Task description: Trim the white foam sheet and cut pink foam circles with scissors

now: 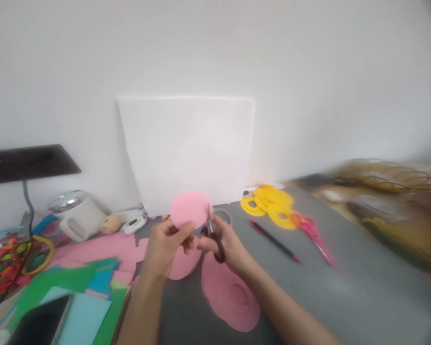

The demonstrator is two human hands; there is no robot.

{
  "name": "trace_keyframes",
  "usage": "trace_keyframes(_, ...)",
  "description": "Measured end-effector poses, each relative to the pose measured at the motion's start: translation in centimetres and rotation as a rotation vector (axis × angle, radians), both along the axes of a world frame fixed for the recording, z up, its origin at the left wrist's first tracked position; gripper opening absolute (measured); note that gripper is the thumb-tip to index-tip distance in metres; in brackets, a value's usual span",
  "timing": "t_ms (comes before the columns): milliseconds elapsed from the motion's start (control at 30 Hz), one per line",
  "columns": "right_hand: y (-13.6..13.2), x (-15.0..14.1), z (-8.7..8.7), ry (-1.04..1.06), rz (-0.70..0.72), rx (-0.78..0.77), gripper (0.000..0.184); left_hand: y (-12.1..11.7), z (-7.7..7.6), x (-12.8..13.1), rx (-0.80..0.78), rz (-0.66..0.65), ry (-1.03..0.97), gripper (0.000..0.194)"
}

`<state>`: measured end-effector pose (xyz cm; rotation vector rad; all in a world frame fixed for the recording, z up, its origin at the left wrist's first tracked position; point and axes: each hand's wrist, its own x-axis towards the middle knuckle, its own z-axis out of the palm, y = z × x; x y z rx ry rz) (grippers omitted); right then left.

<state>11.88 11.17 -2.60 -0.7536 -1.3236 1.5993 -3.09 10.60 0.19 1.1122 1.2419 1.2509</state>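
My left hand [172,242] pinches the lower edge of a pink paper circle [189,209], which is held up above the table. In my right hand [224,242] is a pair of scissors [211,232] with dark handles, fingers through the loops. Its blades point upward at the right edge of the circle. Beneath my hands lies another pink paper disc [185,264], partly covered by them. Nearer to me, below the right hand, several pink paper circles [232,299] overlap in a pile, and the top ones show a ring shape.
Yellow paper rings [273,201], a black pencil [276,241] and pink-handled scissors [314,237] lie to the right. On the left are coloured paper sheets [82,306], a phone [39,322] and a white mug [81,218]. A white board [190,148] leans against the wall.
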Motion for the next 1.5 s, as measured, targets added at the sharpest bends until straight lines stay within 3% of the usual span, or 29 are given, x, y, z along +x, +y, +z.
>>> trace_keyframes(500,0.1,0.0,0.0,-0.106,-0.054,-0.009,0.048,0.0,0.2,-0.2,-0.001,0.003,0.005,0.021)
trace_keyframes(933,0.0,-0.4,-0.9,-0.011,-0.018,-0.031,0.047,0.1,0.3,0.1,-0.018,-0.003,-0.079,0.026)
trace_keyframes(1167,0.1,-0.3,-0.8,-0.007,-0.016,-0.038,0.054,0.0,-0.2,0.2,-0.024,-0.010,0.052,0.030)
trace_keyframes(1500,0.3,0.1,-0.2,-0.014,-0.008,-0.018,0.052,-0.2,0.5,0.2,-0.023,-0.018,0.056,0.028)
